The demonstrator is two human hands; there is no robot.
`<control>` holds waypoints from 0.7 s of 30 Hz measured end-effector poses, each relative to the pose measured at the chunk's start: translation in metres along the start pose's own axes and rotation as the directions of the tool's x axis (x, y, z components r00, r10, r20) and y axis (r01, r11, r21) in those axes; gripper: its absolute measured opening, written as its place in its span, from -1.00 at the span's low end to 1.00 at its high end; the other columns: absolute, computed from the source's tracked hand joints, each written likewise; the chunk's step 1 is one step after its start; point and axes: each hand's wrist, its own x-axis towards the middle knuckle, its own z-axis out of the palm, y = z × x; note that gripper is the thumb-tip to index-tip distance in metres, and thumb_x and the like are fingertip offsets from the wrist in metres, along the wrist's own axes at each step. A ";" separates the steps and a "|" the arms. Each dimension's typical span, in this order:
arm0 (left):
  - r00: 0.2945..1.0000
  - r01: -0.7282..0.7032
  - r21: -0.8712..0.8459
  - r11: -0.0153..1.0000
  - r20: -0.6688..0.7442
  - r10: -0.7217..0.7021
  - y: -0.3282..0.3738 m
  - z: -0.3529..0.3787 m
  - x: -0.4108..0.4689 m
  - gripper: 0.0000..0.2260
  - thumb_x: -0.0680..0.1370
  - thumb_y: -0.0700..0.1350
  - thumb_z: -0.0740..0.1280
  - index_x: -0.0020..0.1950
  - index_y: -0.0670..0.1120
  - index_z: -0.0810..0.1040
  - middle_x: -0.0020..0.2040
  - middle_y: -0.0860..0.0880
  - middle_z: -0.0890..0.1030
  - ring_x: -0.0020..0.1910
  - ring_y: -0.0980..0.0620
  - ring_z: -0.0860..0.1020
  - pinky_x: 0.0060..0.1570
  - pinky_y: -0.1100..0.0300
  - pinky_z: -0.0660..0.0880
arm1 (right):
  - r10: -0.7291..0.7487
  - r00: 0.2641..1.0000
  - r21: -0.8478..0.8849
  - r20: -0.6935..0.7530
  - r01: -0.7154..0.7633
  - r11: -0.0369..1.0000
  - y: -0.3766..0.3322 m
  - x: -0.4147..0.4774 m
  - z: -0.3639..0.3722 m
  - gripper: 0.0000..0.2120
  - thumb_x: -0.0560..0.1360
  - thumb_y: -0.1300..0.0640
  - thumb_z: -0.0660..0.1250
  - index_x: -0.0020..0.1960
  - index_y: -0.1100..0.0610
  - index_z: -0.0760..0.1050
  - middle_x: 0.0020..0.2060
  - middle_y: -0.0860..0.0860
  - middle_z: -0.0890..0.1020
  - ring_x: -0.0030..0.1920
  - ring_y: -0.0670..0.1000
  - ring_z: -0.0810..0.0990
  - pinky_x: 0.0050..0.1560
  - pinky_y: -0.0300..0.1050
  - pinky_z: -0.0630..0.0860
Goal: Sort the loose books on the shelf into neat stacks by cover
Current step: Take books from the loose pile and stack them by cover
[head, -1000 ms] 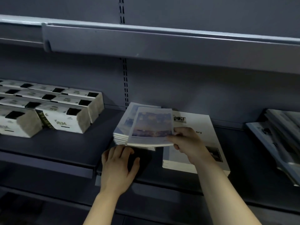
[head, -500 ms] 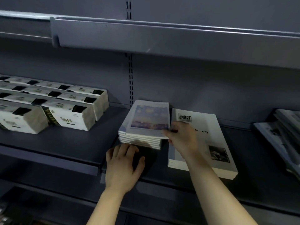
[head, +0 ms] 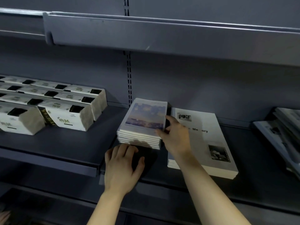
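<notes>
Head view. Your left hand lay palm down on the dark shelf, fingers loosely spread and gripping nothing. Its fingertips reached the front edge of the picture-cover stack, though contact could not be confirmed. Your right hand gripped that stack's right edge, thumb on the near-right corner of the top cover and fingers curled round the side.

Ahead of both hands the stack stood close to the back panel. Left of your left hand, bare shelf separated the stack from the tissue packs, which stood well apart, and a seam between two shelf sections lay just left of that hand. Under your right wrist and to its right lay the white books, with only a narrow dark gap between them and the stack. Farther right lay slanted magazines. Above both hands the upper shelf overhung.

The stack comprised several thin books with white page edges, sides roughly flush. Its top cover showed a blurred blue-and-orange scene inside a pale border.
</notes>
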 end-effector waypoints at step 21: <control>1.000 0.004 -0.011 1.000 0.009 -0.004 0.000 -0.001 -0.001 -0.68 0.47 0.14 0.17 -0.01 -0.03 0.57 -0.03 0.00 0.55 -0.04 -0.07 0.48 -0.02 0.02 0.30 | 0.084 0.995 0.106 -0.047 -0.078 0.991 0.002 -0.001 0.006 -0.71 0.37 0.13 0.52 -0.10 0.06 0.40 -0.29 -0.17 0.50 -0.30 -0.28 0.46 -0.36 -0.50 0.37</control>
